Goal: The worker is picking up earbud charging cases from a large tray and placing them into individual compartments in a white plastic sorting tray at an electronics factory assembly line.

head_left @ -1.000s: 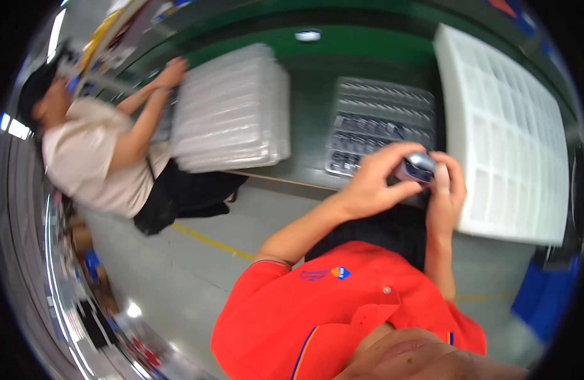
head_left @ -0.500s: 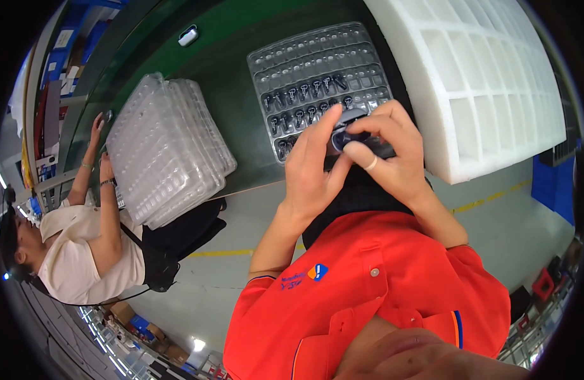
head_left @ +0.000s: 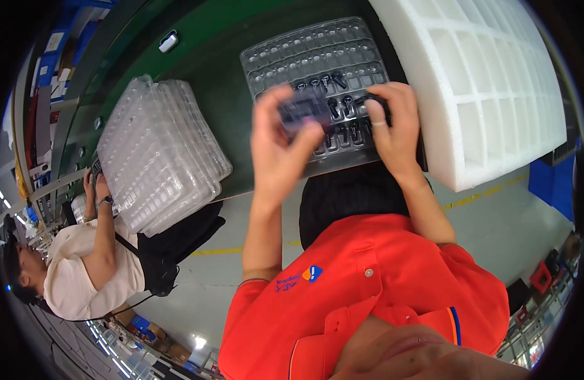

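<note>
My left hand (head_left: 280,149) is raised over the clear plastic blister tray (head_left: 317,54) and grips a small dark part (head_left: 299,114), which is blurred by motion. My right hand (head_left: 393,123) rests on the right side of the same tray, fingers curled over a small black piece (head_left: 372,101) among the several black parts (head_left: 335,107) lying in the tray's pockets. The tray's far rows look empty. Both forearms come up from my orange shirt at the bottom.
A stack of clear blister trays (head_left: 159,158) lies on the green table (head_left: 203,69) at the left. A white foam grid tray (head_left: 488,82) sits at the right. A seated person (head_left: 89,266) in a beige top works at the left. A small white object (head_left: 168,42) lies at the table's back.
The view has tilted and steadied over the tray. My hands, joined on one part before, have drawn apart: the left lifted with the dark part, the right stayed on the tray.
</note>
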Motion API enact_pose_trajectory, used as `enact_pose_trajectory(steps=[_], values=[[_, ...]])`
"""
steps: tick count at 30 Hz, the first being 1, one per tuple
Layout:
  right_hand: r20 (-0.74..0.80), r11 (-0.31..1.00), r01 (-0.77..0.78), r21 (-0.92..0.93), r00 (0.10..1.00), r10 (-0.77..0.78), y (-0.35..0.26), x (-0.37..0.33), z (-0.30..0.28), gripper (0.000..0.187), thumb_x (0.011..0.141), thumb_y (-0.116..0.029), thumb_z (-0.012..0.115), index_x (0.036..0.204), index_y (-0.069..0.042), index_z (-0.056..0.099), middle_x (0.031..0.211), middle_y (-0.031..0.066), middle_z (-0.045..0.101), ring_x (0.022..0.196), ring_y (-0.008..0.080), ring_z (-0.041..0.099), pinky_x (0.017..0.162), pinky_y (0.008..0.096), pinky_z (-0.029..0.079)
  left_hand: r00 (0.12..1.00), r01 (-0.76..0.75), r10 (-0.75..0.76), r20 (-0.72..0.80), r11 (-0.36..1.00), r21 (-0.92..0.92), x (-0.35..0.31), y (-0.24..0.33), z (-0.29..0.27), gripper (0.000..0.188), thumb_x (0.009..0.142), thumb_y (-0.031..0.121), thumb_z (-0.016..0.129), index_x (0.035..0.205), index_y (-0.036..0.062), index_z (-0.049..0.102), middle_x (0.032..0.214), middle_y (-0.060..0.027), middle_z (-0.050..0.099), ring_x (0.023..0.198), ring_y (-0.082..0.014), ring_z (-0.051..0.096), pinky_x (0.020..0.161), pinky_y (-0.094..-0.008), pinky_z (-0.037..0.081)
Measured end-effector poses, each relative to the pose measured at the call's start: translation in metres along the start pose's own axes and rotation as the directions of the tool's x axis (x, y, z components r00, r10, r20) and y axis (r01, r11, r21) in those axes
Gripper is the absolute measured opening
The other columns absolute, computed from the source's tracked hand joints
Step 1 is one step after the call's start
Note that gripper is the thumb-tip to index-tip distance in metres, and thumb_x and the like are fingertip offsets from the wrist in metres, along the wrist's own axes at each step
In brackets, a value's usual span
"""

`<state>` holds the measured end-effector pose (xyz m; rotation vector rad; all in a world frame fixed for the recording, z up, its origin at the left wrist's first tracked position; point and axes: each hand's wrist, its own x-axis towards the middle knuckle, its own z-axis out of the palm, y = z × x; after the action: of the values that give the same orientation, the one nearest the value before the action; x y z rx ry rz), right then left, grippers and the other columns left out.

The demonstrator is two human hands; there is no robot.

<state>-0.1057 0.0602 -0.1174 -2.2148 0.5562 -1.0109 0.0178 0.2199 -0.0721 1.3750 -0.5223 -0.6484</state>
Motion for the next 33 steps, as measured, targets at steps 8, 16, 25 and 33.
enact_pose_trajectory(steps=[8, 16, 25, 33], values=[[0.100, 0.989, -0.029, -0.142, 0.994, 0.044, 0.009, -0.010, 0.017, 0.022, 0.088, 0.002, 0.063, 0.109, -0.003, 0.064, 0.110, 0.0148, 0.055, 0.106, 0.0347, 0.054, 0.091, 0.0411, 0.045, 0.853, -0.326, 0.445, -0.272, 0.862, 0.389, 0.243, -0.049, -0.061, 0.041, 0.084, 0.016, 0.072, 0.122, 0.0056, 0.058, 0.113, -0.0200, 0.067, 0.107, -0.0346, 0.066, 0.093, -0.0410, 0.051], [0.188, 0.982, -0.012, -0.190, 0.981, 0.048, 0.007, -0.012, 0.017, 0.034, 0.081, 0.012, 0.059, 0.111, -0.003, 0.066, 0.119, 0.0160, 0.057, 0.115, 0.0384, 0.054, 0.098, 0.0445, 0.046, 0.961, -0.020, 0.229, -0.153, 0.614, 0.789, 0.315, -0.087, -0.127, 0.064, 0.075, 0.024, 0.083, 0.129, -0.0003, 0.058, 0.120, -0.0187, 0.066, 0.108, -0.0266, 0.065, 0.095, -0.0354, 0.049], [0.173, 0.991, -0.005, -0.137, 0.984, 0.029, -0.009, -0.011, 0.002, 0.048, 0.082, 0.012, 0.057, 0.128, 0.002, 0.060, 0.135, 0.0206, 0.055, 0.128, 0.0402, 0.051, 0.107, 0.0439, 0.043, 0.880, -0.043, 0.449, -0.153, 0.397, 0.917, 0.279, -0.046, -0.085, 0.074, 0.079, 0.029, 0.076, 0.142, 0.0028, 0.047, 0.138, -0.0281, 0.050, 0.132, -0.0400, 0.043, 0.112, -0.0455, 0.035], [-0.195, 0.845, 0.440, -0.305, 0.839, -0.508, -0.016, -0.059, -0.147, 0.028, 0.091, -0.012, 0.064, 0.119, -0.006, 0.060, 0.123, 0.0142, 0.061, 0.114, 0.0319, 0.061, 0.103, 0.0499, 0.046, 0.440, -0.882, 0.576, 0.689, 0.133, 0.451, 0.189, 0.032, 0.097, 0.062, 0.072, -0.010, 0.055, 0.130, 0.0109, 0.059, 0.138, -0.0192, 0.051, 0.132, -0.0429, 0.044, 0.111, -0.0490, 0.036]])
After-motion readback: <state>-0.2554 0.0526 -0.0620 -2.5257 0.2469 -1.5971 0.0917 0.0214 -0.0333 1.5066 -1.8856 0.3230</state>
